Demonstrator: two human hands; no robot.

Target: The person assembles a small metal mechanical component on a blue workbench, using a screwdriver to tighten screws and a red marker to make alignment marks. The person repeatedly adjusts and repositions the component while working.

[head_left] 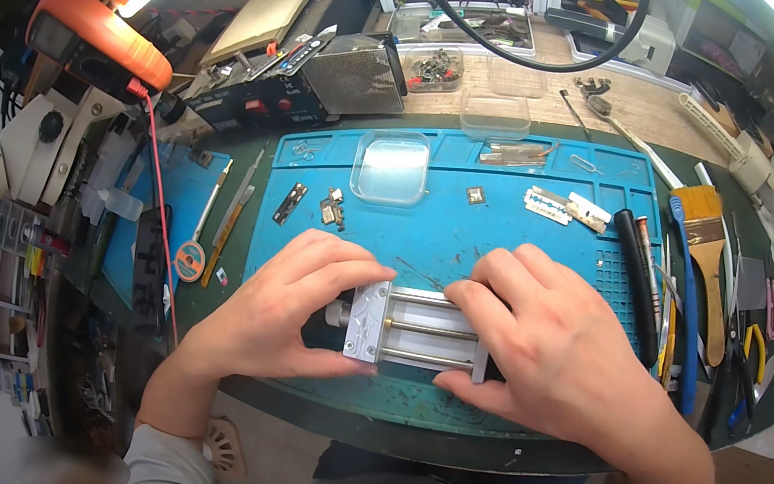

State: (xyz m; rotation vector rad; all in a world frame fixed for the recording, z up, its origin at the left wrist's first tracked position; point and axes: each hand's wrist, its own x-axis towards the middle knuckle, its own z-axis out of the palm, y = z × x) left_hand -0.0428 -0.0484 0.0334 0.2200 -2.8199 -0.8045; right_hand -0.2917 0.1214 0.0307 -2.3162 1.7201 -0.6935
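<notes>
Two grey sleeves (168, 476) crossed the lower edge of the head view; above them were the left hand (280, 311) and the right hand (552, 349), both bare. Between them, over the front part of one blue mat (510, 231), was one small metal clamp (429, 330) with three parallel rods, one end block (367, 325) at the left and one knob (335, 313) beyond it. The left fingers and thumb grasped the end block, the thumb at its near edge and the fingertips at its far edge. The right fingers and thumb grasped the opposite end in the same manner. Whether the clamp rested on the mat or was lifted could not be told. Farther back on the mat lay one clear box (391, 167), one square chip (475, 195), one dark flat part (291, 204), one metallic part (333, 208) and one razor blade (548, 205). To the right were one wide brush (709, 242) and one blue toothbrush (688, 290); to the left, one orange meter (102, 30) and one red cable (160, 176).
</notes>
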